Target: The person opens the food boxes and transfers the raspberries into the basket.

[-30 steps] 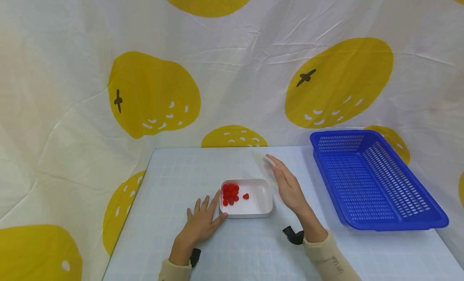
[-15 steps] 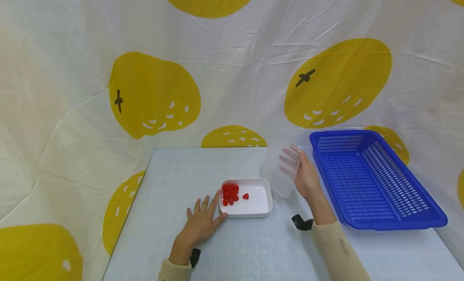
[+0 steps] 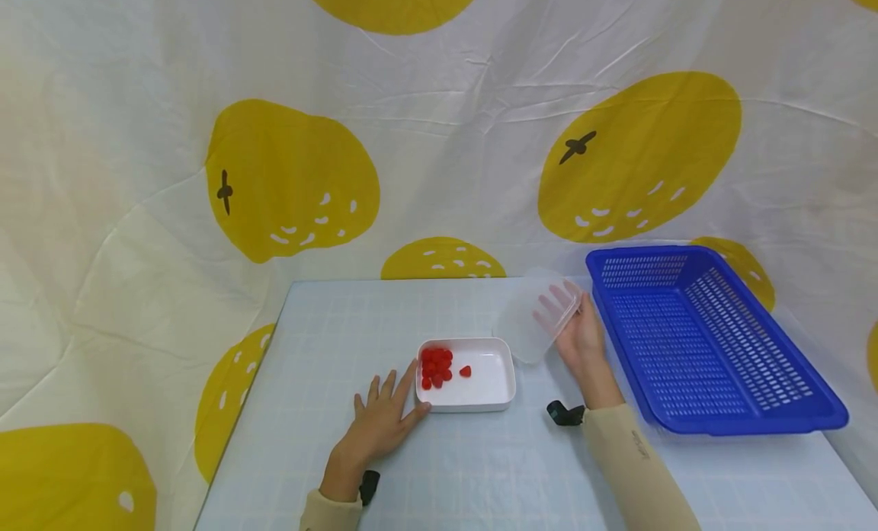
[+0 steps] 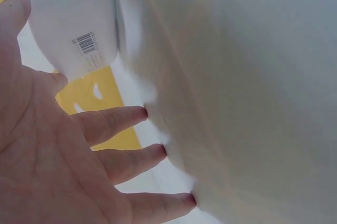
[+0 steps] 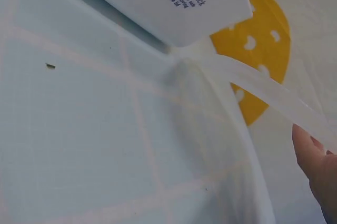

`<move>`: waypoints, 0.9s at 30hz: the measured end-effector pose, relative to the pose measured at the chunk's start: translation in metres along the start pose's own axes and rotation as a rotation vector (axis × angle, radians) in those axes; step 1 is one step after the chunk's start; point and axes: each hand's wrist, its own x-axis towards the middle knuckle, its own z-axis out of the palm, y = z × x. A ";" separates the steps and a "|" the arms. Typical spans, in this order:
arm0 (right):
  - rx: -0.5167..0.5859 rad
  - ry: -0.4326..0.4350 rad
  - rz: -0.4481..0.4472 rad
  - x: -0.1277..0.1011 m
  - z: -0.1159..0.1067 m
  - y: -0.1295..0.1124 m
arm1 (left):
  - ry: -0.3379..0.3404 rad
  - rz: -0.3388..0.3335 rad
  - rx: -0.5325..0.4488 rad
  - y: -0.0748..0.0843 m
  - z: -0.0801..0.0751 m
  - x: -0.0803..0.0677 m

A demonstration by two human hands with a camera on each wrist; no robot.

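Note:
A white plastic container (image 3: 488, 382) stands on the table in the head view. Small red berry-like pieces (image 3: 435, 367) cluster at its left end, and a single red piece (image 3: 466, 371) lies apart near the middle. My left hand (image 3: 379, 424) has its fingers spread, the thumb and index finger touching the container's left side; the other fingertips rest on the table. To the container's right, my right hand (image 3: 583, 337) holds a translucent lid (image 3: 524, 321) by its right edge, tilted above the table. Its fingers show through the plastic. The right wrist view catches the lid's edge (image 5: 279, 95) and part of the hand.
A blue perforated basket (image 3: 713, 348) stands on the right of the table, close beside the right hand. The pale checked tabletop (image 3: 473, 470) reaches back to a white curtain (image 3: 453, 150) printed with yellow fruit.
The right hand has moved right, away from the container, and turned the lid so its flat face shows. In the last half second it tipped the lid slightly. The left hand and container stayed put.

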 end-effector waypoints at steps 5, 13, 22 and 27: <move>0.102 0.056 0.038 0.008 -0.011 0.004 | -0.005 0.000 -0.002 0.000 0.000 0.000; 0.136 0.096 0.085 0.012 -0.018 0.006 | -0.003 0.005 -0.005 0.001 0.001 0.002; -0.105 0.163 0.140 0.010 -0.022 0.000 | -0.001 0.000 -0.002 0.001 0.000 0.001; -0.374 0.230 0.072 0.012 -0.027 0.002 | -0.001 -0.005 -0.004 0.001 0.000 0.001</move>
